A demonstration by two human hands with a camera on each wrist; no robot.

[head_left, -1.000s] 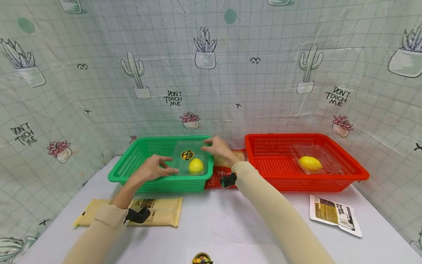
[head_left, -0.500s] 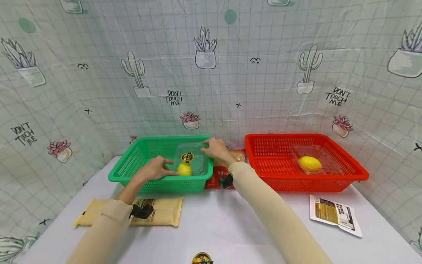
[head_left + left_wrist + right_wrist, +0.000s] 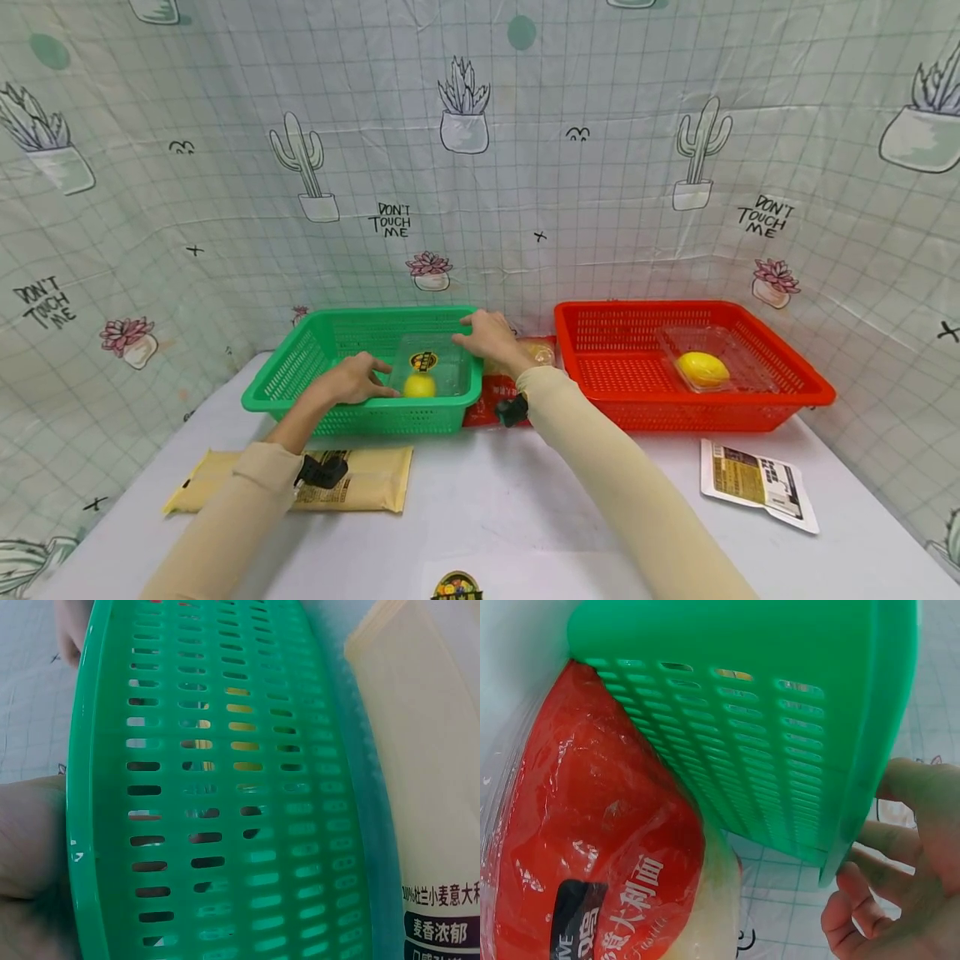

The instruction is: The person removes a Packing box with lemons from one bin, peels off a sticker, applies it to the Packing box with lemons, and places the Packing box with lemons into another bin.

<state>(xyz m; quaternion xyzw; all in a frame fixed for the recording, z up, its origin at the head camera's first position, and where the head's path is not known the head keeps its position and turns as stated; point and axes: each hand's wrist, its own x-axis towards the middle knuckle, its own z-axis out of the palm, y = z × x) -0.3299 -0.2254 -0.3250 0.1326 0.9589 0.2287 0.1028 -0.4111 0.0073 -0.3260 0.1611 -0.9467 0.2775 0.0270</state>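
Well, the clear box (image 3: 444,363), a yellow lemon (image 3: 419,386) inside, sits in the green basket (image 3: 431,403), its long axis seemingly front-to-back. The left hand (image 3: 352,381) reaches its near left edge, the right hand (image 3: 489,336) its far right; whether either grips I can't tell. There's more room leftward; the right wall stands close.

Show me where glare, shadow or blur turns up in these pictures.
Head view: soft shadows on the white table near the long beige sleeves; right wrist view: bright glare streaks on the shiny red plastic packet; left wrist view: rather dim, with the left hand dark and soft-looking at the rim of the green plastic basket.
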